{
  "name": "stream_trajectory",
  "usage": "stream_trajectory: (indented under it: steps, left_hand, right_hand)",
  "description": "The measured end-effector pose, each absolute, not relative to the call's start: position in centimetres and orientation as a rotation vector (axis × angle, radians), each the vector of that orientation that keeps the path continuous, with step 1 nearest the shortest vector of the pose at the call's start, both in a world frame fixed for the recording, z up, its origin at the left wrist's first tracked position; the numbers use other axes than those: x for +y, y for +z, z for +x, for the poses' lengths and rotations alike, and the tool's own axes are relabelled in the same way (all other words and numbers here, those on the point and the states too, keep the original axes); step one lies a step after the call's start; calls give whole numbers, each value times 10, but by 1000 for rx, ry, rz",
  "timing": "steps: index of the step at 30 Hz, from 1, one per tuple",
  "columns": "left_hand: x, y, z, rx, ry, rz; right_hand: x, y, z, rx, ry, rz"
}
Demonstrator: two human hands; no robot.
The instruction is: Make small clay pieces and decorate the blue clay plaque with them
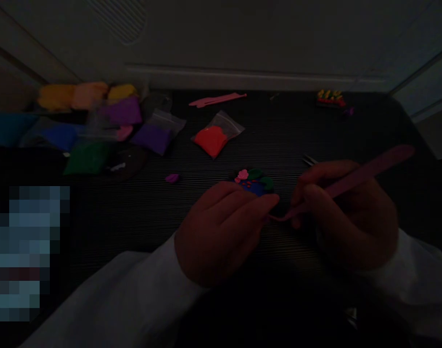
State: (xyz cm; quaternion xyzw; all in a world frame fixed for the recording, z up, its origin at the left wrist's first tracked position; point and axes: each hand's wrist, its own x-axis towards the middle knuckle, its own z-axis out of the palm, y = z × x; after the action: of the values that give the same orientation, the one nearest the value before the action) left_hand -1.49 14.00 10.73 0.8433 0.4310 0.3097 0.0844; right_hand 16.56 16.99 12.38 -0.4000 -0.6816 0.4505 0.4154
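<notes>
My right hand [346, 212] grips a pink plastic clay modelling tool [366, 176] like a pen. Its thin curved tip points left and meets the fingertips of my left hand [224, 229]. The left fingers are closed together, and whatever is between them is hidden. Just beyond them lies a small clay piece [255, 187] with a blue middle, red dots, a pink flower and green leaves; the left hand covers its near edge. To the left, a small purple clay bit [172, 178] rests on the dark table. Metal tweezer-like tips [309, 159] stick out behind the right hand.
A bag of red clay [212, 140] lies beyond the hands. Several bags of coloured clay, including green [86, 158] and purple [154, 137], crowd the left. Another pink tool [218, 100] and a small yellow-and-red clay model [330, 98] are at the back. The light is dim.
</notes>
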Motion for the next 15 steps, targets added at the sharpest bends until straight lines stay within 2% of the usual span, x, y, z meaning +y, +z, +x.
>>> stream_trajectory:
  steps: [7, 15]
  left_hand:
    - [145, 106, -16, 1499, 930, 2450]
    - [148, 102, -16, 1518, 857, 2462]
  right_hand:
    - [181, 127, 166, -1731, 980, -1169]
    - [193, 124, 157, -1880, 740, -1317]
